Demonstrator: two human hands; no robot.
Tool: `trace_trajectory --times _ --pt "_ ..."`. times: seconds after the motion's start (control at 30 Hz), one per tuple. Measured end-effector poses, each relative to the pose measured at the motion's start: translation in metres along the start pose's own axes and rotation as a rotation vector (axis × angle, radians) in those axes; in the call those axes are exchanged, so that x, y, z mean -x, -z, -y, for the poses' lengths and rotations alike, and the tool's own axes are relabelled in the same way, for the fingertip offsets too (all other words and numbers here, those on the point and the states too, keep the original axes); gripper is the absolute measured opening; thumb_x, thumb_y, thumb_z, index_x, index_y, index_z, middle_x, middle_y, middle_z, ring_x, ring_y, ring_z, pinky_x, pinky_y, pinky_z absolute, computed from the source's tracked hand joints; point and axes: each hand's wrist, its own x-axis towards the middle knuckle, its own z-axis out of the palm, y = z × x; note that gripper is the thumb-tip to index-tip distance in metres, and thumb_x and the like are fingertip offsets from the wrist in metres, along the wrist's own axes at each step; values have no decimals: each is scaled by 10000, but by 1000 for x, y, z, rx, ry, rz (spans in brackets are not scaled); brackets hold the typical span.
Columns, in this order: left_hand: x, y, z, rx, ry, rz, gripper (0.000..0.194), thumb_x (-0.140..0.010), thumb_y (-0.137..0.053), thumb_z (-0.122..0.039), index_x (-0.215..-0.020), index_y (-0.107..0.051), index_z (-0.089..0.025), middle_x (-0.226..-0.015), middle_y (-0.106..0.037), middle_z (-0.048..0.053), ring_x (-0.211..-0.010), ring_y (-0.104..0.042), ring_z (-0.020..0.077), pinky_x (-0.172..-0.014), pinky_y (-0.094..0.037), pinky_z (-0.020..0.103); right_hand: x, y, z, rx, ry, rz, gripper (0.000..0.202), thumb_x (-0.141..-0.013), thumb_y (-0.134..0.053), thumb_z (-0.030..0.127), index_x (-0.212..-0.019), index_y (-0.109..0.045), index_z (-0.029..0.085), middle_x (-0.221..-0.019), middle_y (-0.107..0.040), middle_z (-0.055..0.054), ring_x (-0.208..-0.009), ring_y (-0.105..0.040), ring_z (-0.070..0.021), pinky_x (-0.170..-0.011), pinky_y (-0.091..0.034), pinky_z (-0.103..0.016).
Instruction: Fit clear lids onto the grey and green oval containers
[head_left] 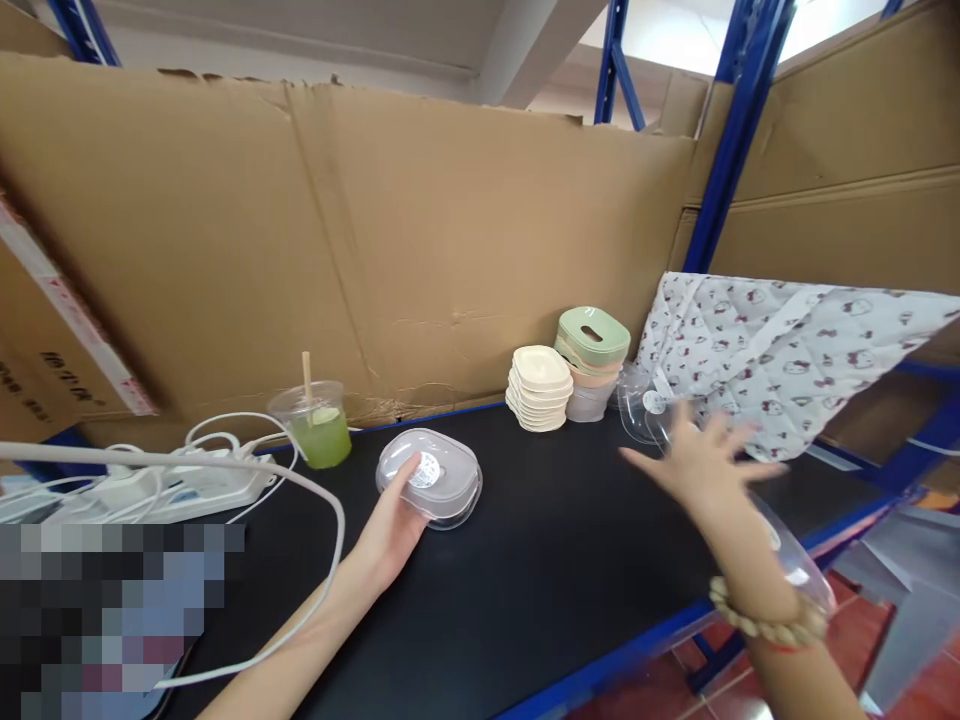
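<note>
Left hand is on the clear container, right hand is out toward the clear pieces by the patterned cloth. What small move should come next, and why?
Probably close the right hand on the clear piece before it: its fingers are spread and hold nothing, while the left hand steadies the clear container.

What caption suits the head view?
Left hand touches a clear oval plastic container; right hand reaches, open, toward stacked lids.

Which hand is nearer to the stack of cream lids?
Right. The right hand reaches out just right of the stack of cream lids; the left hand rests farther off, touching the clear container.
</note>
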Motion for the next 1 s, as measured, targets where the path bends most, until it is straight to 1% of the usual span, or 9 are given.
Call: trace_trajectory --times 0.07,0.1,0.2,0.33,0.5,0.6,0.73,0.83,1.0 --pt "0 -1 1 -15 0 0 122 -855 -519 -115 -943 -602 -98 -705 -670 22 -542 -618 102 -469 -485 170 -12 3 -34 18 -345 167 915 -727 -523 564 -1472 -130 205 -1433 -6 -196 -1345 -28 -446 -936 -110 -705" --pt "0 -2 2 -27 -5 7 121 -854 -518 -108 -941 -601 -98 -700 -670 21 -529 -613 100 -446 -473 166 -16 0 -46 35 -375 223 863 -749 -485 572 -1467 -145 233 -1440 -18 -173 -1352 -22 -434 -935 -131 -701" --pt "2 -3 3 -47 -27 30 124 -856 -504 -89 -935 -600 -104 -684 -666 14 -525 -614 104 -442 -476 172 -22 -16 -57 110 -229 110 712 -831 -337 548 -1447 -235 204 -1427 -125 -163 -1357 -75 -401 -974 -164 -664" --pt "3 -3 4 -23 -15 8 129 -858 -497 -77 -926 -600 -111 -672 -661 -4 -531 -616 97 -460 -492 174 -25 -31 -48 111 -113 75 806 -820 -385 542 -1463 -166 108 -1345 -276 -206 -1270 -289 -362 -987 -229 -614" --pt "1 -1 5 -54 -16 44 156 -845 -523 -86 -978 -603 -100 -726 -677 24 -578 -636 111 -507 -513 178 -25 -40 -51 115 -21 -50 832 -792 -438 555 -1469 -136 177 -1364 -234 -178 -1165 -411 -306 -961 -290 -585" --pt "1 2 7 -82 -16 57 186 -839 -533 -91 -1012 -602 -96 -775 -688 48 -620 -649 126 -548 -528 190 -24 -46 -47 112 89 -84 852 -762 -479 574 -1462 -160 209 -1420 -114 -156 -1267 -308 -325 -960 -329 -560" --pt "2 3 7 -91 -27 75 188 -841 -528 -97 -1011 -609 -92 -795 -692 59 -655 -656 138 -592 -538 206 -24 -46 -36 136 112 -14 893 -738 -483 614 -1465 -153 213 -1443 -4 -156 -1367 -86 -368 -993 -216 -627" --pt "2 2 6 -99 -22 88 164 -840 -533 -110 -974 -626 -90 -804 -693 65 -677 -659 147 -631 -544 220 -20 -48 -36 134 187 48 910 -728 -477 625 -1468 -142 214 -1448 33 -140 -1370 -59 -380 -984 -184 -650" --pt "1 3 7 -116 -10 100 144 -826 -555 -112 -936 -646 -95 -829 -694 64 -670 -652 136 -630 -536 208 -12 -59 -36 32 689 122 904 -694 -456 689 -1444 -220 243 -1457 -1 -90 -1389 -13 -348 -1014 -152 -648"
